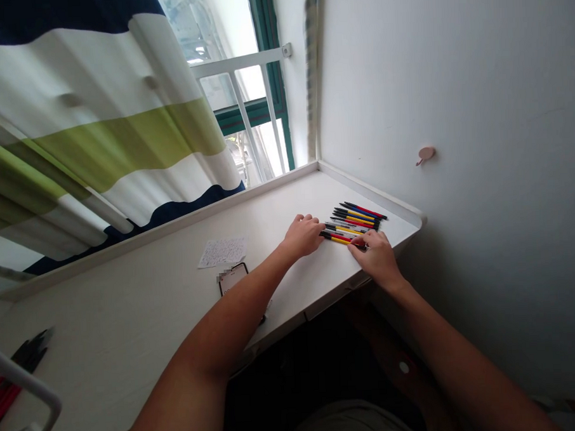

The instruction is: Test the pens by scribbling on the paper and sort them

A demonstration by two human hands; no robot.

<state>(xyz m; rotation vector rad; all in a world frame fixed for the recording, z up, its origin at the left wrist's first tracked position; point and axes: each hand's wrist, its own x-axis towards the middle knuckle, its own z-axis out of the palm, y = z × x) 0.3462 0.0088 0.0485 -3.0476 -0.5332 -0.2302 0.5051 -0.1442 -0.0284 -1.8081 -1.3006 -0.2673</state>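
Several pens in yellow, red, blue, grey and black lie side by side in a row (357,219) at the right end of the white desk (273,222). My left hand (304,235) is at the left ends of the nearer pens (337,237), its fingers curled down against them. At the right ends of those same nearer pens, my right hand (375,255) grips with thumb and fingers. The fingers partly hide the pen ends. Beyond my hands, the farther pens lie untouched.
A handwritten sheet (223,251) and a phone (233,277), partly behind my left forearm, lie mid-desk. Red and black pens (29,354) sit at the lower left near a bent white metal bar (32,382). A raised rim (372,193) borders the desk along the wall.
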